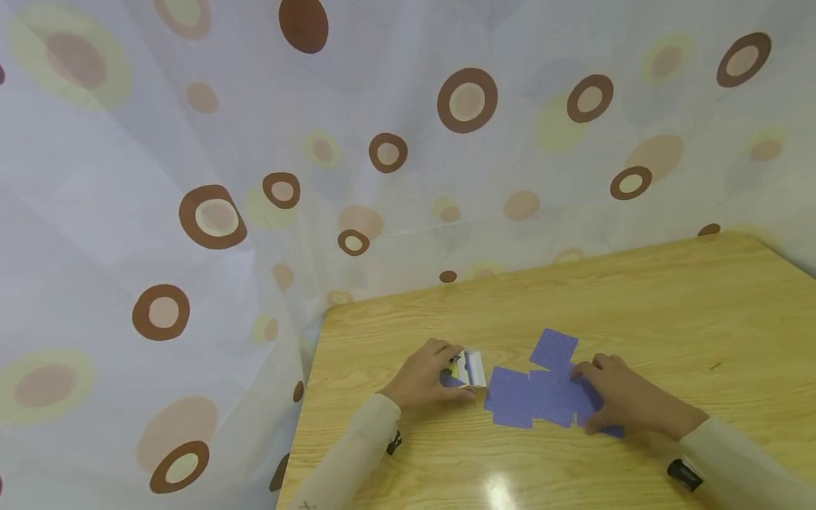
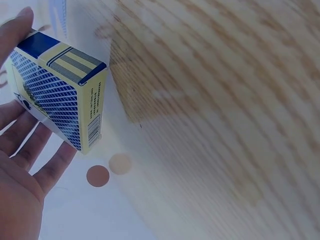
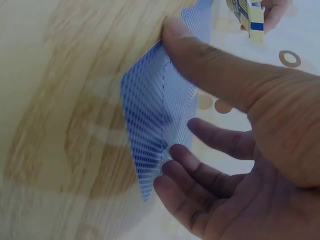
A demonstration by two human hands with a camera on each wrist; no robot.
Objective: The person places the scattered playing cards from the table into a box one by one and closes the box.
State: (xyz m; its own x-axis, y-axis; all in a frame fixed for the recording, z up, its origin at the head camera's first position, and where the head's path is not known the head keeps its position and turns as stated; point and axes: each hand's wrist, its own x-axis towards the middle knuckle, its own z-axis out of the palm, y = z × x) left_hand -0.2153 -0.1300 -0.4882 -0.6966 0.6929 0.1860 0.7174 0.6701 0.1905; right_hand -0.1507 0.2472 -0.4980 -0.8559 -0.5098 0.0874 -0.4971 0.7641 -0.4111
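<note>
White fabric curtain with brown rings and pale dots (image 1: 95,255), hanging to the left of and beyond both hands. Cream cloth left sleeve (image 1: 357,446), a small black fitting (image 1: 394,443) at its cuff. Left hand (image 1: 430,375), grasping, thumb on the near side and fingers on the far side. Blue, white and cream cardboard card box (image 2: 60,95), gripped in that hand and partly hidden by it; a white paper flap (image 1: 477,370) stands at the end facing the right hand. Blue-patterned, rectangular paper playing cards (image 1: 510,397), lying face down between the hands in an overlapping row, its long axis running left to right; the left end lies just beside the box flap, the right end under the right hand, and one card (image 1: 553,343) juts from the far side of the row, nearer the right hand. Key relation, as judged: row and box roughly in line, box end towards cards. Right hand (image 1: 627,400), curled about the right end of the row, holding card edges between thumb and fingertips; whether these are lifted cannot be told. Cream cloth right sleeve (image 1: 746,460). Pale wooden table (image 1: 669,312), beneath both hands.
</note>
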